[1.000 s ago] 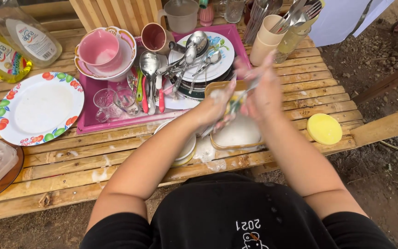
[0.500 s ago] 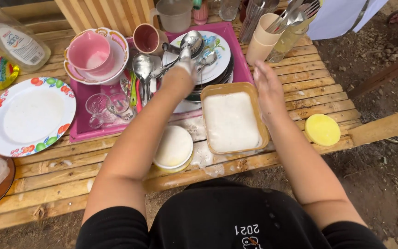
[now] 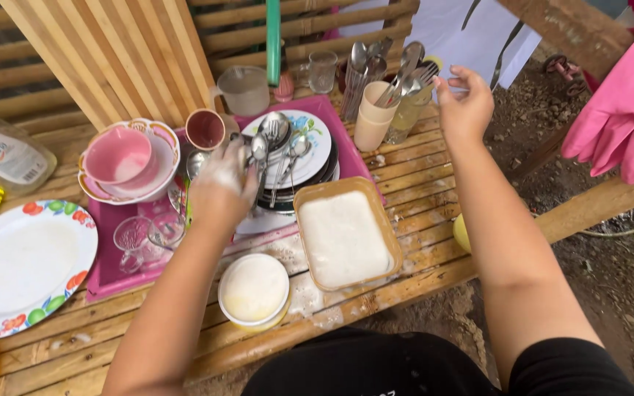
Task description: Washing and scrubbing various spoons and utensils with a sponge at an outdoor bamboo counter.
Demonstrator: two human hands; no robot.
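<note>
My left hand point(image 3: 220, 187), covered in suds, hovers over the pink tray point(image 3: 111, 275) with its fingers at the spoons point(image 3: 282, 150) lying on a stack of plates point(image 3: 315, 150); its grip is hidden from view. My right hand point(image 3: 465, 103) is stretched far out with fingers spread, just right of a glass full of cutlery point(image 3: 407, 103) and stacked cream cups point(image 3: 373, 116). Below my arms sit a tan tub of soapy foam point(image 3: 343, 236) and a round foam-filled bowl point(image 3: 254, 290).
On the slatted wooden bench stand a pink bowl in a patterned dish point(image 3: 120, 158), a maroon mug point(image 3: 205, 129), small glasses point(image 3: 139, 235), a fruit-rimmed plate point(image 3: 16, 265), detergent bottles point(image 3: 5, 158) and a jug point(image 3: 245, 89). Pink rubber gloves point(image 3: 625, 121) hang at right. Dirt ground lies beyond the bench.
Both hands left the tub where they were scrubbing a utensil. The left went to the plates with it; the right reached up to the cutlery glass. The view tilted upward.
</note>
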